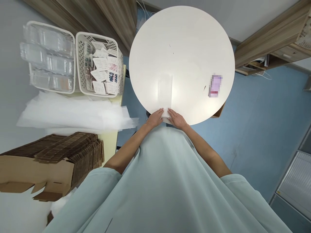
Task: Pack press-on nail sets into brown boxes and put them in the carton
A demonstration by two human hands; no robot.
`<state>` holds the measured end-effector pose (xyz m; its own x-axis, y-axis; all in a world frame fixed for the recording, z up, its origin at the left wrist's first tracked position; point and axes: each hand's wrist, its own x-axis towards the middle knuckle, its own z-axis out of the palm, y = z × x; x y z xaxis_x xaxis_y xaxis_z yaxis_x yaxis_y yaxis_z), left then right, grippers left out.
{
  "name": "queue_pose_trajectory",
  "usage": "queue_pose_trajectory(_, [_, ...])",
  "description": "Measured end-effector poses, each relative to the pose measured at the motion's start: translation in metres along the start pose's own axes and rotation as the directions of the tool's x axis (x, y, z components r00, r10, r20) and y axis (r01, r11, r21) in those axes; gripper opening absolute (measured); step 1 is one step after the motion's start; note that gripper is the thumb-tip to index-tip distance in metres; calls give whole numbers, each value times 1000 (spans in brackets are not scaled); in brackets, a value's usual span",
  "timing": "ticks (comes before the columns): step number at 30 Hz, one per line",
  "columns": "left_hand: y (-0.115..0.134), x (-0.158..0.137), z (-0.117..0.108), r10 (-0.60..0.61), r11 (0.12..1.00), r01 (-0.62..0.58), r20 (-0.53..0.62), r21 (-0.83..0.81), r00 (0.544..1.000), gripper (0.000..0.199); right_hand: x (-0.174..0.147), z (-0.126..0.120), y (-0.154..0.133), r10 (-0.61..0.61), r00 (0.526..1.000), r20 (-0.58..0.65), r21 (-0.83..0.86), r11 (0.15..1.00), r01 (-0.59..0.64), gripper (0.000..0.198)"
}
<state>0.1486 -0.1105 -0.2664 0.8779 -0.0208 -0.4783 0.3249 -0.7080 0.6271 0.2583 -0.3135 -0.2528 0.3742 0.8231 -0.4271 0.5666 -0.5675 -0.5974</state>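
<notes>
A thin, whitish translucent packing sheet (pixel 165 89) lies lengthwise on the white round table (pixel 181 35). Its near end is folded or rolled over at the table's front edge. My left hand (pixel 155 117) grips the left side of that end, fingers together and pointing inward. On the opposite side, my right hand (pixel 177 119) holds it in the same way, thumb low and fingers on top. Whether anything is wrapped inside the folded end I cannot make out.
A pixelated purple item (pixel 215 85) lies on the table's right side. To the left stand a white basket of carded small items (pixel 79 64), a basket of clear plastic packs (pixel 47 56), a stack of white sheets (pixel 75 111) and flattened brown cardboard boxes (pixel 58 165).
</notes>
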Motion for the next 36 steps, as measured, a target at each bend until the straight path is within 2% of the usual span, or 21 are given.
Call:
queue_pose_trajectory(4, [0, 7, -13, -63, 997, 64, -25, 38, 998, 55, 10, -11, -5, 102, 994, -39, 35, 994, -101, 53])
queue_pose_trajectory(7, [3, 14, -19, -98, 992, 104, -70, 76, 993, 56, 20, -15, -8, 225, 973, -49, 57, 973, -223, 51])
queue_pose_trajectory(11, [8, 25, -19, 20, 984, 11, -173, 179, 985, 70, 38, -17, -7, 321, 941, -104, 88, 946, -313, 47])
queue_pose_trajectory(14, [11, 31, -15, 88, 967, -50, -144, 249, 986, 83, 53, -18, -5, 360, 924, -133, 113, 931, -346, 42])
queue_pose_trajectory(17, [11, 32, -9, 63, 960, -31, -107, 278, 992, 86, 67, -19, -3, 418, 900, -128, 130, 906, -402, 38])
queue_pose_trajectory(21, [6, 33, -1, 42, 954, -22, -61, 299, 997, 83, 79, -23, 0, 480, 868, -129, 119, 876, -467, 50])
queue_pose_trajectory(23, [3, 34, 1, 39, 955, -20, -59, 295, 998, 82, 81, -24, 0, 436, 883, -172, 74, 900, -430, 56])
queue_pose_trajectory(25, [2, 35, 2, 40, 957, -21, -60, 291, 997, 81, 81, -24, -1, 312, 927, -210, -3, 948, -320, 53])
queue_pose_trajectory(27, [1, 36, 1, 43, 956, -25, -53, 293, 998, 79, 78, -21, -1, 167, 968, -189, -77, 980, -184, 50])
queue_pose_trajectory(29, [0, 37, 0, 51, 955, -36, -45, 296, 998, 79, 73, -17, 0, 70, 988, -139, -119, 989, -87, 53])
queue_pose_trajectory(31, [-1, 35, -1, 70, 954, -53, -44, 295, 997, 80, 66, -11, 1, 34, 993, -111, -143, 989, -50, 60])
queue_pose_trajectory(36, [-1, 19, 4, 126, 941, -113, -20, 319, 992, 79, 44, 8, 2, 37, 994, -107, -178, 982, -56, 69])
